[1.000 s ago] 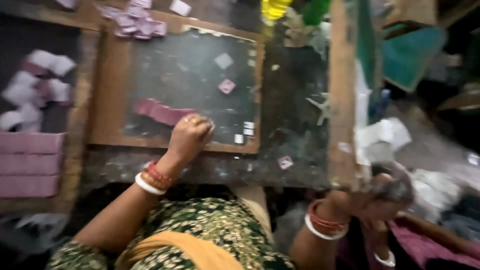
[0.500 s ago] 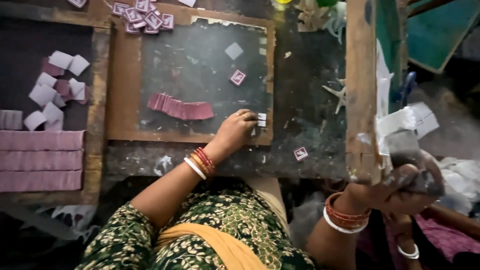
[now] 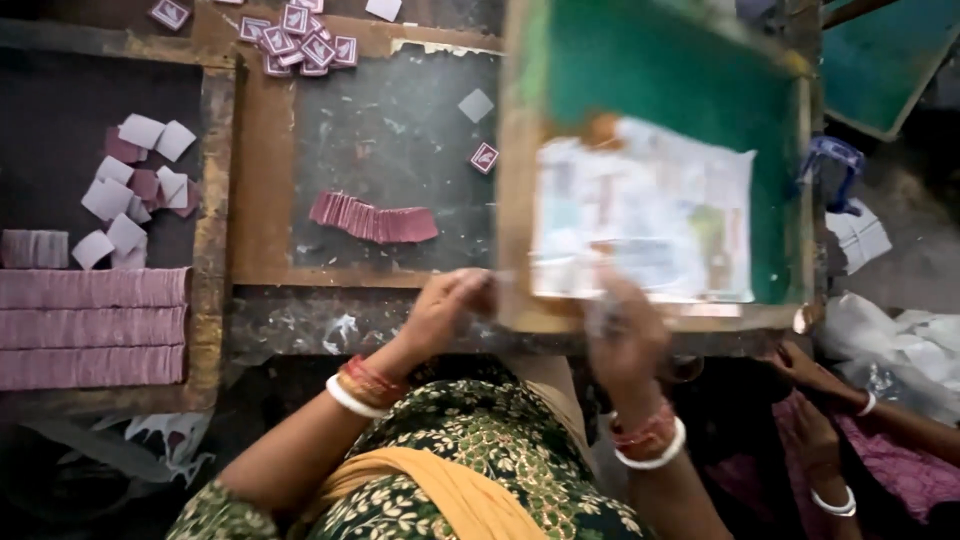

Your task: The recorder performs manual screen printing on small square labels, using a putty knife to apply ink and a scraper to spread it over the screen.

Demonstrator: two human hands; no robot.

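My right hand (image 3: 622, 338) grips the lower edge of a wooden-framed green board (image 3: 660, 70), which is blurred and tilted over the right of the work surface. A pale printed sheet (image 3: 645, 215) lies on the board. My left hand (image 3: 447, 305) is curled around the board's lower left corner. A fanned row of pink cards (image 3: 375, 222) lies on the dark slate (image 3: 400, 150) just beyond my left hand.
A single printed square (image 3: 484, 157) and a pale one (image 3: 476, 104) lie on the slate, with a cluster of printed squares (image 3: 300, 45) on its frame. A tray at left holds pale squares (image 3: 130, 190) and pink stacked rows (image 3: 90, 325). Another person's hands (image 3: 805, 400) are at lower right.
My right hand has brought the green board from the right side over the work surface. My left hand has left the slate and gone to the board's corner.
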